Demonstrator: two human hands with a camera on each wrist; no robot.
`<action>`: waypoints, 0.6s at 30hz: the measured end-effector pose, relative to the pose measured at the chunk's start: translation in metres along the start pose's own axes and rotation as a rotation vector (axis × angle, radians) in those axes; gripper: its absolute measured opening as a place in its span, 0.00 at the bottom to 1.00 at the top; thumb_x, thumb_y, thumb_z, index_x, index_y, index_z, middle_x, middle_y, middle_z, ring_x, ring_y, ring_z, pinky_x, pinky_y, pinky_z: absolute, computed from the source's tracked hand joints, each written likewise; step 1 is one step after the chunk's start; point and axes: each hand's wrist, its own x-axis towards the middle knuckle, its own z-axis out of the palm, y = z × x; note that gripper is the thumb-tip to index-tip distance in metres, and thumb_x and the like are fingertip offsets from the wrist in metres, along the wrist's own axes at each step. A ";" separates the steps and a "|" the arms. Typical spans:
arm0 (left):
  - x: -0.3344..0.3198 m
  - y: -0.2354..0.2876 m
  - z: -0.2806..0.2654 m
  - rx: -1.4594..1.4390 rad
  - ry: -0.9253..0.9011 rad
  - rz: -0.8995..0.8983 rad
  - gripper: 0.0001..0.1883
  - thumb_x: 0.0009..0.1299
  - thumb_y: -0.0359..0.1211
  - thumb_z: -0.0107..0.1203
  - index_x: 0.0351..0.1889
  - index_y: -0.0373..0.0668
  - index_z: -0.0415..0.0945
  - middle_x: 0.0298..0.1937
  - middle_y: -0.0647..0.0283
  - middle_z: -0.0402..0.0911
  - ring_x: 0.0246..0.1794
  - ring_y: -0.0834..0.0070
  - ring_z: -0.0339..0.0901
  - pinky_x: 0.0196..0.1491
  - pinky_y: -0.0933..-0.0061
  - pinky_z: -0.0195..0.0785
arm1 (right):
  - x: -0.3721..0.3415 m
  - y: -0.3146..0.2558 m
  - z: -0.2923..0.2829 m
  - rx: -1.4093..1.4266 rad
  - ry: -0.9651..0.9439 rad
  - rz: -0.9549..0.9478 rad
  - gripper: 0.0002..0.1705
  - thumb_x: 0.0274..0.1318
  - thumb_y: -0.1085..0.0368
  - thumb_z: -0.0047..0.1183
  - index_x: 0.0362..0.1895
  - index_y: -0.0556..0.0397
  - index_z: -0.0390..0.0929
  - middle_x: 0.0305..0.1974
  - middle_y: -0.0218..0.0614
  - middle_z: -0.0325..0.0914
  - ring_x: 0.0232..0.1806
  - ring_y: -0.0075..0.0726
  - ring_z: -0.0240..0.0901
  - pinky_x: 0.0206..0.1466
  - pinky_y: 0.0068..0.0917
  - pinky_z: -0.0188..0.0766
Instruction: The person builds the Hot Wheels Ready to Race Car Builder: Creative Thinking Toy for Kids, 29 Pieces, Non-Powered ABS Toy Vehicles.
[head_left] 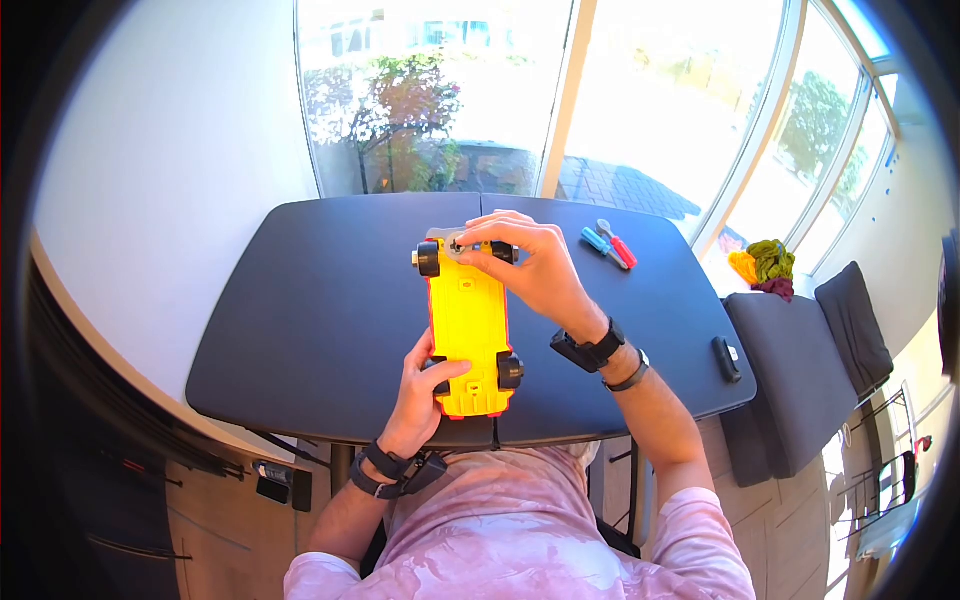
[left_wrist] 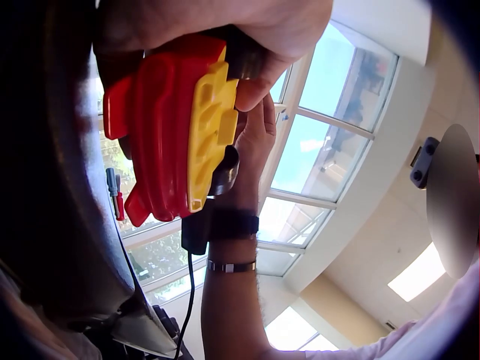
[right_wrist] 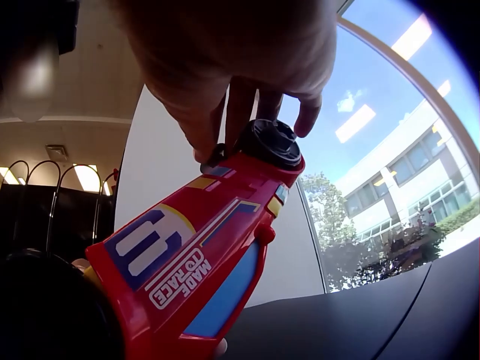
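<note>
A toy race car (head_left: 467, 320) is held bottom up above the table, its yellow underside facing the head camera. Its red body (right_wrist: 217, 247) carries stickers and black wheels (head_left: 428, 259). My left hand (head_left: 412, 400) grips the near end by a wheel, thumb lying across the yellow base. At the far end my right hand (head_left: 535, 265) has its thumb and forefinger pinched at a small dark part by the grey end piece (head_left: 438, 233). What exactly sits between those fingertips I cannot tell. The right wrist view shows fingers bent down over that end, beside a black wheel (right_wrist: 271, 142).
On the dark folding table (head_left: 330, 300) lie a blue-handled tool (head_left: 596, 241) and a red-handled tool (head_left: 622, 252). A black case-like object (head_left: 727, 360) rests near the right edge. Colourful cloths (head_left: 770, 264) sit beyond a grey bench (head_left: 790, 380). Tall windows (head_left: 660, 100) stand behind.
</note>
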 end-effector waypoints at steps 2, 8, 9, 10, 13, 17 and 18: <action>0.000 0.000 0.000 -0.008 -0.001 -0.007 0.34 0.70 0.24 0.62 0.77 0.35 0.71 0.68 0.52 0.87 0.68 0.56 0.87 0.74 0.52 0.81 | -0.004 0.005 0.000 -0.003 0.021 0.003 0.15 0.65 0.69 0.76 0.55 0.50 0.94 0.59 0.38 0.93 0.61 0.43 0.89 0.67 0.37 0.84; -0.002 0.003 0.003 -0.005 0.005 -0.016 0.34 0.70 0.25 0.61 0.77 0.35 0.72 0.68 0.51 0.87 0.68 0.56 0.88 0.73 0.52 0.81 | -0.005 -0.001 0.006 -0.157 0.131 -0.089 0.14 0.64 0.64 0.77 0.53 0.49 0.95 0.63 0.43 0.90 0.70 0.57 0.81 0.75 0.51 0.78; -0.002 0.004 0.004 -0.002 0.005 -0.015 0.34 0.70 0.25 0.61 0.77 0.35 0.71 0.68 0.51 0.87 0.68 0.56 0.88 0.73 0.52 0.81 | -0.007 0.002 0.007 -0.154 0.111 -0.091 0.15 0.65 0.63 0.77 0.55 0.48 0.95 0.65 0.44 0.89 0.72 0.58 0.80 0.77 0.52 0.76; -0.002 0.003 0.004 0.000 0.003 -0.012 0.34 0.70 0.25 0.61 0.77 0.35 0.71 0.68 0.51 0.87 0.68 0.56 0.88 0.73 0.52 0.81 | -0.009 0.008 0.008 -0.151 0.091 -0.093 0.16 0.65 0.62 0.77 0.56 0.47 0.95 0.67 0.45 0.87 0.73 0.59 0.78 0.78 0.52 0.74; -0.001 0.002 0.002 -0.009 0.002 -0.008 0.34 0.70 0.25 0.61 0.77 0.35 0.71 0.68 0.51 0.87 0.68 0.56 0.88 0.73 0.52 0.82 | -0.016 0.017 -0.001 -0.168 0.054 -0.100 0.17 0.65 0.62 0.77 0.58 0.46 0.95 0.74 0.45 0.83 0.79 0.57 0.74 0.82 0.51 0.71; -0.002 0.002 0.002 -0.017 0.014 -0.003 0.34 0.70 0.24 0.62 0.77 0.35 0.72 0.68 0.51 0.87 0.68 0.56 0.88 0.73 0.52 0.82 | -0.018 0.011 -0.009 -0.030 0.002 0.072 0.15 0.64 0.62 0.78 0.52 0.50 0.96 0.75 0.46 0.82 0.79 0.55 0.75 0.80 0.50 0.72; -0.001 0.001 0.002 -0.009 0.013 0.001 0.34 0.70 0.24 0.62 0.77 0.35 0.72 0.68 0.51 0.87 0.68 0.56 0.88 0.73 0.52 0.81 | -0.015 0.006 -0.006 -0.060 0.052 0.032 0.14 0.63 0.62 0.79 0.50 0.52 0.96 0.74 0.46 0.84 0.77 0.54 0.77 0.79 0.50 0.74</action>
